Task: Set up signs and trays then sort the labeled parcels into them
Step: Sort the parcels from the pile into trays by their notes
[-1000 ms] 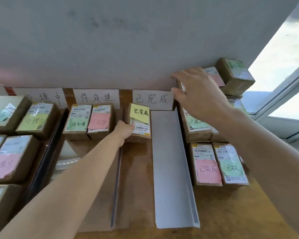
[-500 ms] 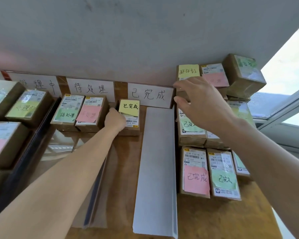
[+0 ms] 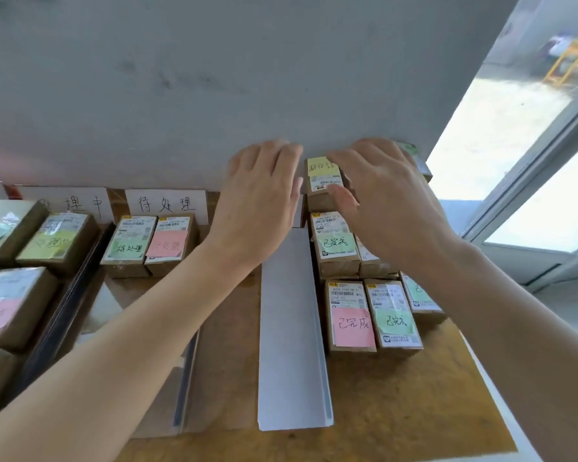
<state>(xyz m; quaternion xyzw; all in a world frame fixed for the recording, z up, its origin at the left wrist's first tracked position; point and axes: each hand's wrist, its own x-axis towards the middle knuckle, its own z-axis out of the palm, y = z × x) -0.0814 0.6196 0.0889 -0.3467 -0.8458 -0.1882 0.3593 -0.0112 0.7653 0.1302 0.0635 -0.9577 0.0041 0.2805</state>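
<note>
Sorting step: right hand (image 3: 381,195) pinches brown cardboard parcel with yellow sticky note (image 3: 322,186); left hand (image 3: 261,198) open beside it. Next probably: lift it clear.

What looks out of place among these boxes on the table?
The box with the yellow note, farthest back on the right side, stands out. Its handwriting looks upside down, while the box with the green note just in front of it reads upright. The writing is too blurred to read for certain.

Brown wooden tabletop (image 3: 414,395) w/ long grey metal tray (image 3: 291,328) mid-table; brown cardboard parcels (image 3: 351,315), coloured sticky notes, just right.
</note>
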